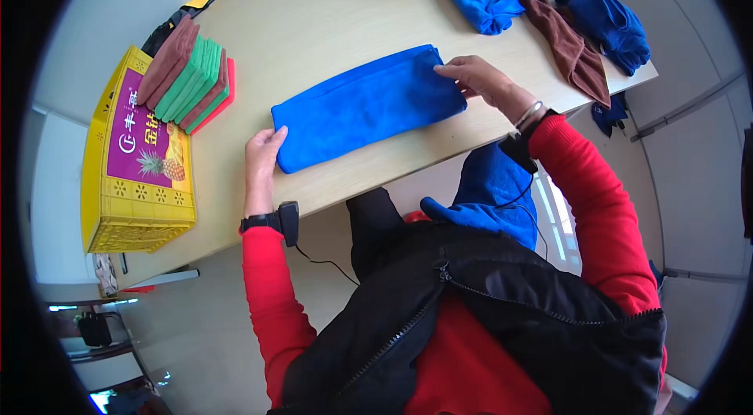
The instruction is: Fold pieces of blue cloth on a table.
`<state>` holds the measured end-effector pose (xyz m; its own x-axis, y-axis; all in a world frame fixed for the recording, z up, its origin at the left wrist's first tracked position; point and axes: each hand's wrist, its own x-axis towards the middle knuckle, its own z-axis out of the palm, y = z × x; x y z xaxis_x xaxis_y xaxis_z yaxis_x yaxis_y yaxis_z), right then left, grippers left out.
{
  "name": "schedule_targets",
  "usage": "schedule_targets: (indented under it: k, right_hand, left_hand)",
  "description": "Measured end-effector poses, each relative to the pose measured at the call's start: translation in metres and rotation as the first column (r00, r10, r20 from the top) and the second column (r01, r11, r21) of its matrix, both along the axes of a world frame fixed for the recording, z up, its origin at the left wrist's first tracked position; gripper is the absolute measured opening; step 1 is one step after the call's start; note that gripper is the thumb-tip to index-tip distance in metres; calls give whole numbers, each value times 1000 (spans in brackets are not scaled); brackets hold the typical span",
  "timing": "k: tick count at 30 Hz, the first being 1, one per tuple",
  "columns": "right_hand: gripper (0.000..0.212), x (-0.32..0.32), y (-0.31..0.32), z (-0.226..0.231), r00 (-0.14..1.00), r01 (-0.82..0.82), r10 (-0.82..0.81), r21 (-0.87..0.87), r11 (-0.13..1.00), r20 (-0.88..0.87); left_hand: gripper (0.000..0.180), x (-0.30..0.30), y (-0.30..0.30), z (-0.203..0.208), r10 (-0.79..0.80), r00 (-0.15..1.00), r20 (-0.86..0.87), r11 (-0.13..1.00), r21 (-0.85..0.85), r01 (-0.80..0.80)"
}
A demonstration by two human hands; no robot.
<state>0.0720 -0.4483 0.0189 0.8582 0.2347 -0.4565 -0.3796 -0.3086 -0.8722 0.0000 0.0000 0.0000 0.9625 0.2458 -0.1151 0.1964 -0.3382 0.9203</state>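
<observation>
A blue cloth (365,109), folded into a long strip, lies on the pale wooden table (274,38) in front of me. My left hand (263,154) pinches its near left end between thumb and fingers. At the other end, my right hand (480,79) grips the right edge, thumb on top and fingers partly hidden beneath. The cloth looks fairly flat, with its fold layers showing at the right corner. Both wrists wear dark straps with small devices.
A yellow plastic crate (141,215) stands at the left; beside it is a stack of folded brown, green and red cloths (192,81). Crumpled blue cloths (490,3), green ones and a brown cloth (569,50) lie at the far right. Blue fabric (494,187) hangs below the table's near edge.
</observation>
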Motion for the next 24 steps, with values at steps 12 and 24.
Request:
schedule_targets:
  k: [12,24]
  right_hand:
    - [25,-22,38,-12,646,453,-282,-59,890,709]
    - [23,-24,43,-22,657,506,56,-495,706,752]
  left_hand:
    - [30,-20,-55,-22,208,783,586,825,324,-462]
    - [31,-45,-73,-12,272,890,366,589,668,-455]
